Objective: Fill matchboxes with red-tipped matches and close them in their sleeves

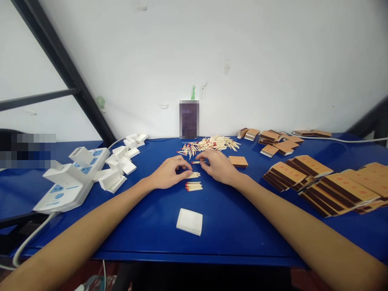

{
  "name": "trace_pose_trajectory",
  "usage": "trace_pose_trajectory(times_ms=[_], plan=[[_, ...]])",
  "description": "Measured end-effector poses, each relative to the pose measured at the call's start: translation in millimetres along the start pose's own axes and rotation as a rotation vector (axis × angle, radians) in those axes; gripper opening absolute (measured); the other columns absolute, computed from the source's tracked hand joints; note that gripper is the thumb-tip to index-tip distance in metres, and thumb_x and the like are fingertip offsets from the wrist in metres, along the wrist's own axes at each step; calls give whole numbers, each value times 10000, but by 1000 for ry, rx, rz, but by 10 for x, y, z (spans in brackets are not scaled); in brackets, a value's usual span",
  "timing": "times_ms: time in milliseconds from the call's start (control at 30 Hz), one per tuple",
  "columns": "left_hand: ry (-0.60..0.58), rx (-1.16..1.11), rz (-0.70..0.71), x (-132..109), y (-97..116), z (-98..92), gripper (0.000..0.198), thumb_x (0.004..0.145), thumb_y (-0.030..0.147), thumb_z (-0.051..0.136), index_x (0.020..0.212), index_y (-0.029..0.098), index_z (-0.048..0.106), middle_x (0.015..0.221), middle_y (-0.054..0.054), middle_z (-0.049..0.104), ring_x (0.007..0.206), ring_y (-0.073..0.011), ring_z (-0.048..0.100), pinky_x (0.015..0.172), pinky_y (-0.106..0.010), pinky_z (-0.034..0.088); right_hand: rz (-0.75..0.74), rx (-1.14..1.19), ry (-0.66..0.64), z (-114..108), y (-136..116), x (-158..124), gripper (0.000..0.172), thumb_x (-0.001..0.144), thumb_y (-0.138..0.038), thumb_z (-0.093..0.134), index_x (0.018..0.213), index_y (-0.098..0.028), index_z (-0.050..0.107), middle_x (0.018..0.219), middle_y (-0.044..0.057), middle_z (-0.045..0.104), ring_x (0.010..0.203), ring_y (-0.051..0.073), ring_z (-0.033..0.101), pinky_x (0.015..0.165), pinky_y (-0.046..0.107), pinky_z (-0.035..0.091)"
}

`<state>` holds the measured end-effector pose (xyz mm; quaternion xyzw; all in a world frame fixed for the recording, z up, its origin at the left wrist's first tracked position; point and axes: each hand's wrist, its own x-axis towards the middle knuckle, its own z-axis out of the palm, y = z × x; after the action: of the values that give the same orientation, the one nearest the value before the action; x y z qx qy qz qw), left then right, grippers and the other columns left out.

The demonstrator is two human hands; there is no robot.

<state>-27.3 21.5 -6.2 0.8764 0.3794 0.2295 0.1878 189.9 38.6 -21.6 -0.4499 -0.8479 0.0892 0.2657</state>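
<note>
My left hand (170, 171) is over the middle of the table, thumb and forefinger apart. Its thumb tip touches the end of a small row of matchsticks (195, 175). Opposite it, my right hand (218, 166) has thumb and forefinger curled round the tail of one or two matchsticks (195, 162), heads pointing left. A second small group of matchsticks (194, 186) lies nearer me, red heads to the left. Behind both hands spreads a loose heap of matchsticks (216, 144). One matchbox sleeve (238, 161) lies right of my right hand. A white matchbox tray (189, 221) lies in front.
White trays (119, 163) pile up at the left beside a white power strip (68, 190) with plugs in it. Stacks of brown matchbox sleeves (336, 188) fill the right, more sleeves (280, 143) behind them. The blue table (230, 238) meets a white wall (257, 72).
</note>
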Motion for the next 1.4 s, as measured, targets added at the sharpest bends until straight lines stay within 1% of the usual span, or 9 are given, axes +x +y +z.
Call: trace_pose_trajectory(times_ms=[100,200,333,533,900,1033,1167,1267,1400], plan=[[89,9,-36,9,-17,5,234,903,351,557,986,190,706,863,-30,606,741,-144,562,714,-290,470,-2,65,70,35,22,22,252,867,-125,503,1031,-187,684,1015,56,704,911,184,624,811,307,462],[123,74,-17,12,-35,10,253,932,306,497,1056,192,685,977,-51,645,875,-178,588,852,-348,469,72,-1,117,44,71,36,328,862,-79,446,1074,-168,681,1101,87,681,1011,205,608,879,327,455],[75,149,-2,4,-58,16,321,974,282,408,1184,190,633,1229,-75,633,1133,-231,542,1030,-443,381,145,-122,34,20,65,32,415,865,-72,422,1199,-152,654,1181,122,618,1089,234,584,926,329,443],[-58,169,8,-9,-30,5,375,992,300,378,1305,236,572,1407,-57,549,1330,-250,419,1105,-495,300,206,-251,-49,-34,-49,14,461,899,-107,400,1316,-173,585,1298,148,514,1031,253,614,844,343,474],[-82,208,12,-14,-33,16,380,1014,336,362,1283,229,608,1389,-39,581,1337,-259,427,1102,-505,286,103,-239,-109,-36,-5,19,442,919,-106,383,1259,-198,649,1275,113,597,1055,252,627,864,351,483],[-70,211,18,-12,-30,13,380,1016,364,367,1260,240,631,1366,-27,603,1316,-253,452,1102,-490,297,60,-131,-63,-8,65,31,409,893,-92,413,1153,-211,705,1267,72,640,1130,251,608,952,382,470],[-50,196,31,-12,-37,19,389,1015,383,368,1250,229,638,1340,-22,624,1299,-247,469,1100,-480,311,48,-6,44,16,138,43,389,858,-56,431,1067,-201,725,1202,59,691,1143,218,605,1010,374,446],[-47,192,25,-13,-31,20,386,1015,381,372,1239,224,644,1333,-23,629,1296,-248,472,1098,-482,310,33,8,64,21,159,29,391,851,-53,434,1084,-182,721,1174,84,682,1112,226,604,1001,385,447],[-52,181,22,-14,-22,13,378,1014,377,379,1242,222,638,1339,-27,624,1296,-249,471,1095,-488,307,20,-15,8,19,149,-9,413,877,-76,423,1126,-204,727,1173,105,617,1063,229,598,963,395,456]])
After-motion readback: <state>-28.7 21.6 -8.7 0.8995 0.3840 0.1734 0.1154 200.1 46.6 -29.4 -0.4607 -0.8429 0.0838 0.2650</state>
